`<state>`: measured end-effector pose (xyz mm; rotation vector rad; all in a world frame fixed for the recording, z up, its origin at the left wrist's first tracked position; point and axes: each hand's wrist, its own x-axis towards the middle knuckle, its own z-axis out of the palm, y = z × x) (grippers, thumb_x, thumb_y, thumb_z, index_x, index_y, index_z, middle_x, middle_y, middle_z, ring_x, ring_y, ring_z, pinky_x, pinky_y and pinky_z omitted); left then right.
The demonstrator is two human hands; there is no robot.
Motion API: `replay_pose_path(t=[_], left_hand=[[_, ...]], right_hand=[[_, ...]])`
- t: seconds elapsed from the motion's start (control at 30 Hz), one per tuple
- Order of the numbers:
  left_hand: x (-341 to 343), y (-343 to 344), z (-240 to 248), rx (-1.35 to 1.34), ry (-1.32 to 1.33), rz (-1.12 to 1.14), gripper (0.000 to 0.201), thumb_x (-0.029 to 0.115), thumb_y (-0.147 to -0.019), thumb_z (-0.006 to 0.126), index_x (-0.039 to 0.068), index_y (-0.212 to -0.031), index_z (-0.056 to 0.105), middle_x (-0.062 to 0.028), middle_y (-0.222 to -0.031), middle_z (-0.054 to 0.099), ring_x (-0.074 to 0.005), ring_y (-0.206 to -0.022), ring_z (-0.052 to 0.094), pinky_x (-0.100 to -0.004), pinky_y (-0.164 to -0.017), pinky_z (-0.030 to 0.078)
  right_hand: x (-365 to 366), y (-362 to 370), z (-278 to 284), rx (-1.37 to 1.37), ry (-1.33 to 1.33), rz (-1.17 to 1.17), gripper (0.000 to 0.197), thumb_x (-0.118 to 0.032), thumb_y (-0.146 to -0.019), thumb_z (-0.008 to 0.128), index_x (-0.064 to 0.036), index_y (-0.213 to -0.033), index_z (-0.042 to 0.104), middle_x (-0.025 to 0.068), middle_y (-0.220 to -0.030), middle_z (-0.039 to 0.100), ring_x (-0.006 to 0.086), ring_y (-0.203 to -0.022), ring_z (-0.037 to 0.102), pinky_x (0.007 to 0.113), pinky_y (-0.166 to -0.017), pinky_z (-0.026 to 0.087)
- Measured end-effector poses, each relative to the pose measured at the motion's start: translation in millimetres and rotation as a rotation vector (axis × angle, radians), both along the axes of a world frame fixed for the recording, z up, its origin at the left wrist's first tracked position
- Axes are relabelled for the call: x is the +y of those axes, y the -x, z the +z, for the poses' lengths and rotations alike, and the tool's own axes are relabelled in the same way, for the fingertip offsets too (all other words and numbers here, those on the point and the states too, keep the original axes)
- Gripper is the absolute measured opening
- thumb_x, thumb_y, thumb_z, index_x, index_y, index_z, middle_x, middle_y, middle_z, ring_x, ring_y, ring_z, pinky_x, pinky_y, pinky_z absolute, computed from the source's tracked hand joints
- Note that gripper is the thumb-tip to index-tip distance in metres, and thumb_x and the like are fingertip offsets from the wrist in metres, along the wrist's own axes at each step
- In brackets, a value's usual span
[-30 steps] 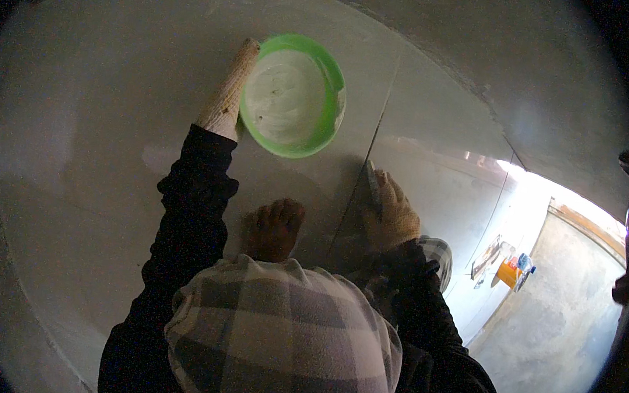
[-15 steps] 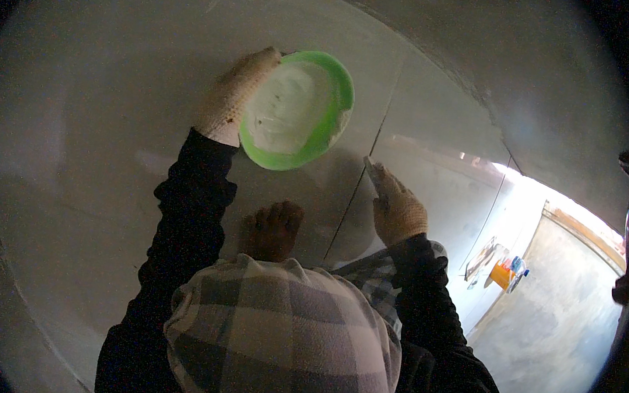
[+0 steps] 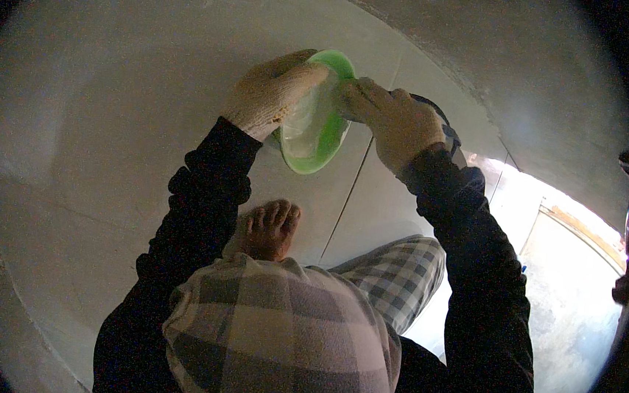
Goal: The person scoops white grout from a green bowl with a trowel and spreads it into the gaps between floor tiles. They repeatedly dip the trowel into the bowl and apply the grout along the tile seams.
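A green bowl [image 3: 331, 140] with white paste [image 3: 307, 122] inside is tilted, its mouth turned partly to the right. My left hand [image 3: 274, 93], in a cream knitted glove, is closed around its left side, with the thumb over the rim. My right hand [image 3: 398, 122], gloved alike, is at the bowl's right rim with bent fingers. It grips a small flat scraper, mostly hidden behind the fingers and the rim; only a greyish bit shows near the fingertips.
Below the bowl, my bare foot [image 3: 273, 230] stands on pale floor tiles [image 3: 102, 268] with dark joints. My checked trouser knees [image 3: 289, 327] fill the lower middle. A grey wall [image 3: 530, 80] curves along the upper right. A dark curved object [image 3: 443, 114] shows behind my right hand. Bright light falls at right.
My right hand has moved up and left from near the floor joint to the bowl's rim with the scraper. The bowl has tipped more edge-on, and my left hand has shifted slightly right.
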<state>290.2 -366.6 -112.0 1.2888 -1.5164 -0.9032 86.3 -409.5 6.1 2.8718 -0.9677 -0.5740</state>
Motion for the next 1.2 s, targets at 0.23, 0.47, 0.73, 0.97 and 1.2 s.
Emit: replay_pose_path(t=[0.23, 0.47, 0.73, 0.97, 1.2], left_hand=[[2.5, 1.6, 27.9, -0.011, -0.149, 0.039, 0.032, 0.031, -0.089, 0.06, 0.01, -0.112, 0.066, -0.0139, -0.109, 0.069, -0.032, -0.095, 0.068, -0.0373, -0.083, 0.054], [15.4, 2.0, 44.3, 0.051, -0.229, 0.106, 0.041, 0.037, -0.085, 0.062, 0.007, -0.113, 0.066, -0.0186, -0.098, 0.069, -0.0355, -0.088, 0.068, -0.0398, -0.078, 0.054], [25.5, 25.9, 23.3, -0.015, -0.219, 0.186, 0.046, 0.037, -0.085, 0.06, 0.008, -0.121, 0.062, -0.0186, -0.101, 0.069, -0.0369, -0.089, 0.067, -0.0414, -0.08, 0.053], [46.5, -8.0, 10.8, 0.474, -0.201, 0.474, 0.044, 0.028, -0.088, 0.057, 0.005, -0.125, 0.06, -0.0144, -0.112, 0.067, -0.0236, -0.099, 0.065, -0.0358, -0.088, 0.05], [45.9, -38.0, 13.0, 0.412, -0.139, 0.57, 0.043, 0.026, -0.089, 0.06, 0.002, -0.125, 0.059, -0.0132, -0.115, 0.064, -0.0227, -0.1, 0.063, -0.0339, -0.09, 0.049]], right_hand=[[3.2, -6.6, 7.9, 0.227, -0.255, -0.101, 0.059, -0.001, -0.084, 0.05, -0.021, -0.139, 0.045, 0.0062, -0.127, 0.059, 0.0279, -0.095, 0.065, 0.039, -0.078, 0.058], [22.8, 5.1, -9.1, -0.053, -0.341, -0.144, 0.057, -0.001, -0.083, 0.047, -0.0207, -0.136, 0.05, 0.0088, -0.125, 0.061, 0.0332, -0.096, 0.065, 0.044, -0.083, 0.055], [25.9, 25.5, -17.6, -0.325, -1.131, -0.543, 0.055, -0.015, -0.077, 0.067, -0.0106, -0.131, 0.057, 0.0141, -0.113, 0.068, 0.0247, -0.102, 0.066, 0.037, -0.092, 0.051], [52.3, 80.7, -41.7, -0.921, -1.446, -0.97, 0.048, -0.004, -0.079, 0.068, 0.0012, -0.126, 0.056, 0.0123, -0.117, 0.066, 0.0198, -0.105, 0.062, 0.031, -0.093, 0.05], [33.8, 102.8, -27.7, -0.678, -0.646, -1.166, 0.037, -0.023, -0.083, 0.067, -0.004, -0.114, 0.064, 0.0128, -0.108, 0.069, 0.0236, -0.099, 0.065, 0.035, -0.086, 0.052]])
